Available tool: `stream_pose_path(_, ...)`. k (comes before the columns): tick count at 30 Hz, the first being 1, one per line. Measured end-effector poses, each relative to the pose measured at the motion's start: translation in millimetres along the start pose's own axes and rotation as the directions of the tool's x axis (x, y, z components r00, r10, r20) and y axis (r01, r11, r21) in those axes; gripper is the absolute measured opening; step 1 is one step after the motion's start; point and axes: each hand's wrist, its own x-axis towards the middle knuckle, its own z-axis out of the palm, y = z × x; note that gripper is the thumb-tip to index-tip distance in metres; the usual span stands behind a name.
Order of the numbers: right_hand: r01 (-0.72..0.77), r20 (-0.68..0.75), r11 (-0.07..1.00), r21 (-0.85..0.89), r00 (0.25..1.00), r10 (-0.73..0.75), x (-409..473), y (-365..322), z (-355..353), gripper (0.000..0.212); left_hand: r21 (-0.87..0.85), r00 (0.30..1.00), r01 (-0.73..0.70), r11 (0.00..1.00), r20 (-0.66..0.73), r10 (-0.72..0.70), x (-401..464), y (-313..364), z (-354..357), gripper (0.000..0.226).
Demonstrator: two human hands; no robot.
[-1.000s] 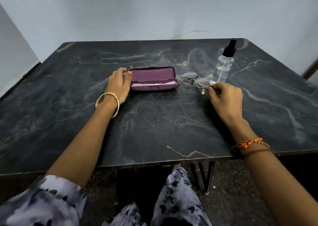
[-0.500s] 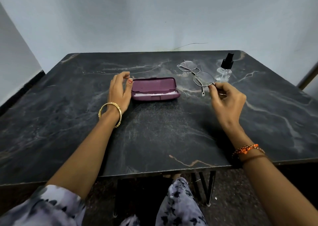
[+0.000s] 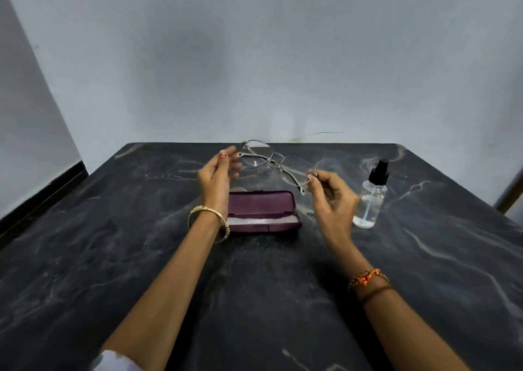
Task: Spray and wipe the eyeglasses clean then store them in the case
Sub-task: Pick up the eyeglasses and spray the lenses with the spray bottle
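Note:
Thin metal-framed eyeglasses point(image 3: 273, 162) are held up in the air above the table, over the case. My right hand point(image 3: 331, 198) pinches their right end between thumb and fingertips. My left hand point(image 3: 219, 174) is raised at their left end, fingertips at the frame's hinge. Below them lies an open purple eyeglass case point(image 3: 261, 211) with a pale cloth in its lower half. A small clear spray bottle point(image 3: 370, 198) with a black nozzle stands upright just right of my right hand.
The dark marbled table point(image 3: 127, 257) reaches a grey wall at the back. Its left edge runs beside a wall with a dark skirting. A metal post point(image 3: 509, 192) stands past the right edge.
My right hand has lifted the eyeglasses off the table and higher. My left hand left the case's side and rose to the glasses' left end. The camera tilted up.

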Motion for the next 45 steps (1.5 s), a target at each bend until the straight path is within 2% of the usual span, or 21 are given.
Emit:
stream_pose_path(3,0.070,0.015,0.998,-0.006,0.997,-0.070,-5,5,3,0.019,-0.131,0.991,0.070,0.989,0.125,-0.053,1,3,0,0.023)
stream_pose_path(10,0.008,-0.051,0.994,0.113,0.999,-0.002,-7,5,5,0.025,-0.226,0.961,0.093,0.970,0.275,-0.028,-11,16,-6,0.023)
stream_pose_path(14,-0.041,-0.075,0.982,0.183,0.996,0.056,-4,4,0,0.018,-0.248,0.945,0.103,0.963,0.328,-0.016,-18,16,-4,0.020)
stream_pose_path(18,-0.102,-0.087,0.954,0.283,0.988,0.131,0,4,-2,0.012,-0.245,0.944,0.106,0.964,0.330,-0.020,-21,13,-2,0.015)
stream_pose_path(21,-0.162,-0.051,0.927,0.339,0.980,0.190,3,1,-1,0.013,-0.253,0.950,0.118,0.960,0.311,-0.034,-22,12,-1,0.019)
stream_pose_path(24,-0.269,0.021,0.820,0.505,0.954,0.300,7,-5,-1,0.015,-0.273,0.955,0.117,0.955,0.293,-0.033,-22,14,0,0.021)
stream_pose_path(27,-0.268,0.078,0.803,0.532,0.960,0.268,11,-12,-5,0.016,-0.293,0.967,0.060,0.954,0.255,0.018,-22,20,1,0.019)
stream_pose_path(30,-0.176,0.064,0.859,0.481,0.984,0.166,13,-21,-9,0.010,-0.308,0.978,-0.014,0.951,0.196,0.078,-22,26,3,0.015)
stream_pose_path(33,-0.093,0.025,0.916,0.390,0.996,0.091,13,-22,-11,0.014,-0.307,0.977,-0.101,0.946,0.149,0.153,-23,29,5,0.008)
stream_pose_path(37,-0.020,-0.011,0.979,0.201,1.000,0.022,12,-21,-13,0.022,-0.241,0.952,-0.235,0.942,0.140,0.273,-23,31,6,0.009)
stream_pose_path(39,0.071,-0.029,0.996,0.062,0.997,-0.070,12,-20,-15,0.022,-0.212,0.937,-0.285,0.935,0.141,0.318,-22,31,4,0.012)
stream_pose_path(42,0.235,-0.056,0.955,-0.179,0.967,-0.248,13,-16,-18,0.020,-0.167,0.922,-0.320,0.933,0.175,0.347,-21,32,1,0.014)
stream_pose_path(45,0.340,-0.044,0.842,-0.419,0.919,-0.393,15,-12,-20,0.013,-0.080,0.902,-0.350,0.933,0.239,0.359,-20,32,-2,0.015)
